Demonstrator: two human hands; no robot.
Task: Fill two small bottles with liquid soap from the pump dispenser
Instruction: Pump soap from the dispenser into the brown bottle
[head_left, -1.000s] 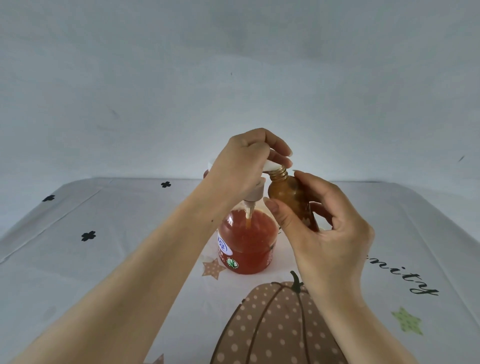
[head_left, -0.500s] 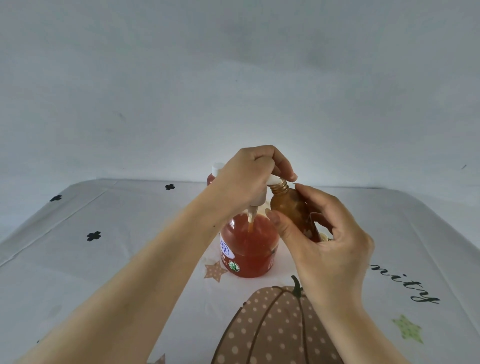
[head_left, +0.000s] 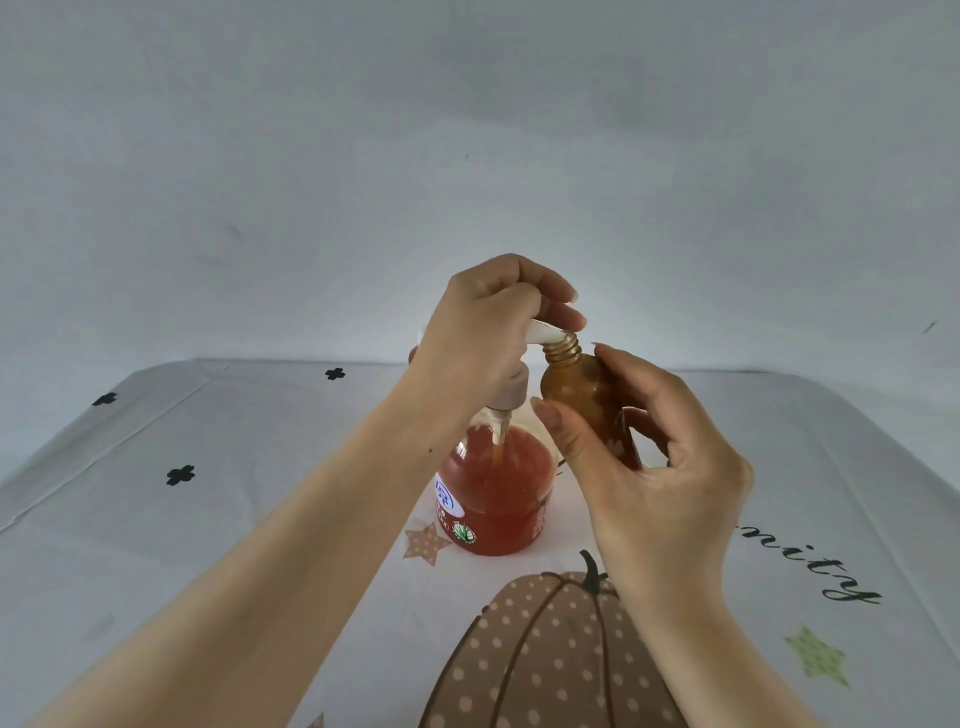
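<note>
Head view: the pump dispenser (head_left: 493, 493), holding orange-red soap, is stood upright on the tablecloth (head_left: 234, 493), just behind a printed pumpkin (head_left: 545, 654). Its white pump head (head_left: 540, 332) is covered by the left hand (head_left: 488, 332), fingers curled closed over the top and nozzle. A small amber bottle (head_left: 587, 400), uncapped, is held off the table by the right hand (head_left: 649, 467), clamped between the thumb and the fingers around its body. The bottle is tilted, its threaded neck (head_left: 563, 349) brought right up to the nozzle tip; contact is suggested but cannot be told for sure. The fill level inside cannot be judged through the amber wall. A second small bottle is mostly hidden; only a bit of white and red is glimpsed behind the left wrist (head_left: 415, 349), and what it is cannot be told.

Step in hand, as judged: one small bottle is being filled at the nozzle. Whether this is the first or the second bottle is not shown.

Next move, as judged: the pump head must be pressed straight down while the neck is kept aligned under the nozzle tip. A steady grip on the bottle is called for, since a slip off the narrow neck would put soap on the tablecloth.
</note>
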